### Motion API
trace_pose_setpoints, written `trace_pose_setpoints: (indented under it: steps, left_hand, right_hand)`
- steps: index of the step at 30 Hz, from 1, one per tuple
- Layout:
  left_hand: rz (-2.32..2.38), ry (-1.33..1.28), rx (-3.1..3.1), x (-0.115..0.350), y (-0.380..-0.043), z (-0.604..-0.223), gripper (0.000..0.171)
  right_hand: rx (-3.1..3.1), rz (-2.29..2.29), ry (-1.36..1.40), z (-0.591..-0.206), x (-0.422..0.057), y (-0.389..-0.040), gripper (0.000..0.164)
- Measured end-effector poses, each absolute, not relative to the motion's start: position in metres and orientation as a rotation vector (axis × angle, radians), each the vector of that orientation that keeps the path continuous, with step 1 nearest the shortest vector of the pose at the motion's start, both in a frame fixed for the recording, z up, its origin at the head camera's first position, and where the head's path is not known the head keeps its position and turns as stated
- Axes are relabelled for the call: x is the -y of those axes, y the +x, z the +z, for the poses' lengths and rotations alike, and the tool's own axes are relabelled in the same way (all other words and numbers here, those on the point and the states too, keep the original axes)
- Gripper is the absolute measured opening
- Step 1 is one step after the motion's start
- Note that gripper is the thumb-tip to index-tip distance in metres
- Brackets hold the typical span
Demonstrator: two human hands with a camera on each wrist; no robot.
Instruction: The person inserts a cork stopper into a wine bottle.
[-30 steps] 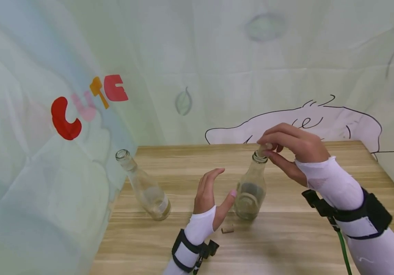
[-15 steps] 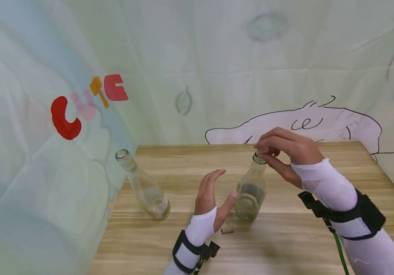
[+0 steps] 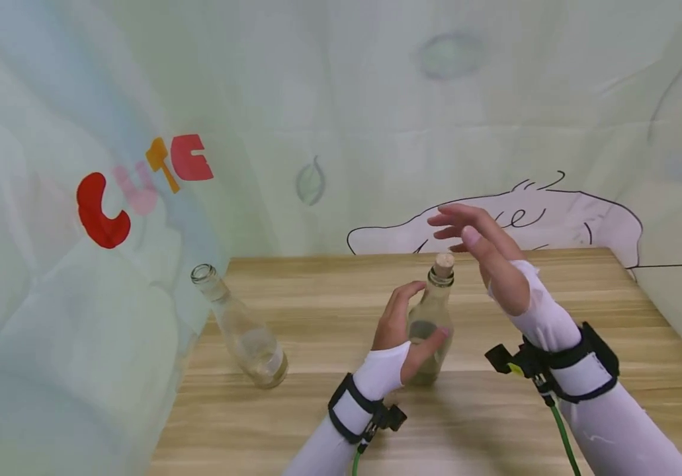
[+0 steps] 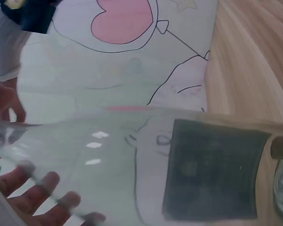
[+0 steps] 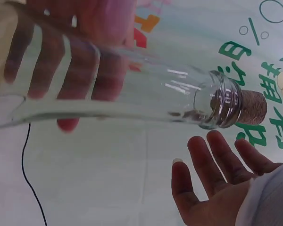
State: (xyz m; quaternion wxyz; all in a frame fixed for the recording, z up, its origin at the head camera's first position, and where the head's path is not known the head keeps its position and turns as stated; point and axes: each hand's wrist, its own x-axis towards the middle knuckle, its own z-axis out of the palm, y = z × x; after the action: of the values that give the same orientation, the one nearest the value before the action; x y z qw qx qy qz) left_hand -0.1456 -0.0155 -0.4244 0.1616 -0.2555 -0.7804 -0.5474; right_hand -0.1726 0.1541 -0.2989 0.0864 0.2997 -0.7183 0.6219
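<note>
In the head view my left hand wraps round a clear glass bottle, thumb across its front and fingers behind. The right wrist view shows those fingers through the glass. A cork sits in the bottle's mouth, its top standing above the rim, also plain in the right wrist view as a brown plug. A dark label covers the lower body. My right hand is raised to the right of the cork, fingers loosely extended and apart from it.
A second clear bottle, uncorked, stands at the left of the wooden table. A loose cork lies near the held bottle's base; in the head view my left arm hides it. A printed cloth hangs behind and at the left.
My right hand has let go of the cork and drawn back to the right. My left hand has moved right, from beside the bottle to round it.
</note>
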Motion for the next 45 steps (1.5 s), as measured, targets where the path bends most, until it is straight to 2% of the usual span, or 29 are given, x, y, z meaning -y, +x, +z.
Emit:
trace_pose_setpoints:
  steps: [3, 8, 11, 16, 20, 23, 30, 45]
  left_hand:
    - [-1.576, -0.677, 2.267, 0.007, -0.151, -0.429, 0.063]
    - [-1.536, -0.618, 2.241, 0.0, -0.156, -0.438, 0.036]
    - [-1.488, -0.614, 2.23, -0.001, -0.157, -0.442, 0.027]
    - [-1.446, -0.627, 2.224, -0.003, -0.158, -0.444, 0.031]
    - [-1.454, -0.669, 2.217, -0.005, -0.159, -0.445, 0.055]
    - [-1.443, -0.676, 2.241, -0.007, -0.159, -0.444, 0.063]
    - [-1.34, -0.678, 2.207, -0.01, -0.162, -0.444, 0.043]
    - [-1.329, -0.687, 2.135, -0.012, -0.164, -0.447, 0.036]
  right_hand:
    - [2.098, 2.035, 0.917, -0.304, -0.146, -0.176, 0.043]
    - [2.068, 2.173, 0.976, -0.313, -0.138, -0.179, 0.042]
    - [2.023, 2.213, 1.014, -0.318, -0.136, -0.18, 0.041]
    - [1.971, 2.332, 1.059, -0.327, -0.135, -0.184, 0.045]
    - [1.981, 2.453, 1.028, -0.335, -0.133, -0.184, 0.056]
    - [2.026, 2.448, 0.954, -0.341, -0.13, -0.182, 0.057]
    - [2.034, 2.312, 0.788, -0.348, -0.123, -0.18, 0.047]
    - [1.86, 2.402, 0.903, -0.351, -0.122, -0.182, 0.034]
